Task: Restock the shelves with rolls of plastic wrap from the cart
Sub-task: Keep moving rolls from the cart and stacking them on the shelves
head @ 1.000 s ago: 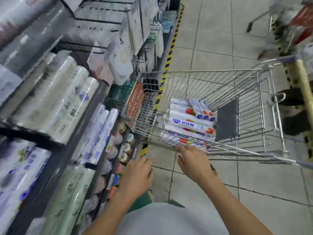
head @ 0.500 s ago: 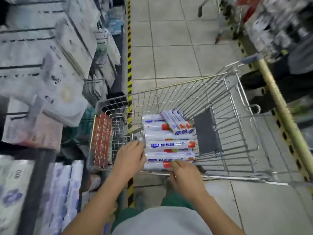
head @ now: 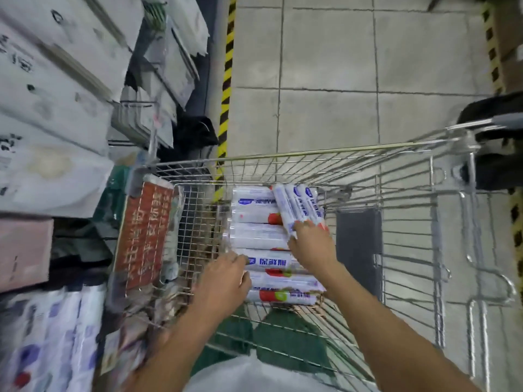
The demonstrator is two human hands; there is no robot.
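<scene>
Several white rolls of plastic wrap (head: 259, 236) with blue print and red fruit pictures lie stacked in the wire shopping cart (head: 325, 154). Three more rolls (head: 295, 205) lean at an angle on the stack's far right. Both my hands are down inside the cart. My left hand (head: 223, 281) rests on the left ends of the near rolls, fingers curled over them. My right hand (head: 311, 246) touches the lower ends of the angled rolls with its fingertips; whether it grips them I cannot tell.
Shelves (head: 51, 335) with white packaged rolls and hanging bags stand on the left, close to the cart. A red sign (head: 144, 236) hangs on the cart's left end. Yellow-black tape (head: 226, 77) edges the tiled aisle floor. The cart's grey flap (head: 358, 250) is to the right.
Both hands reached from outside the cart's near rim down onto the rolls. My view swung from the shelves over to the cart. My right hand moved farther, up to the angled rolls.
</scene>
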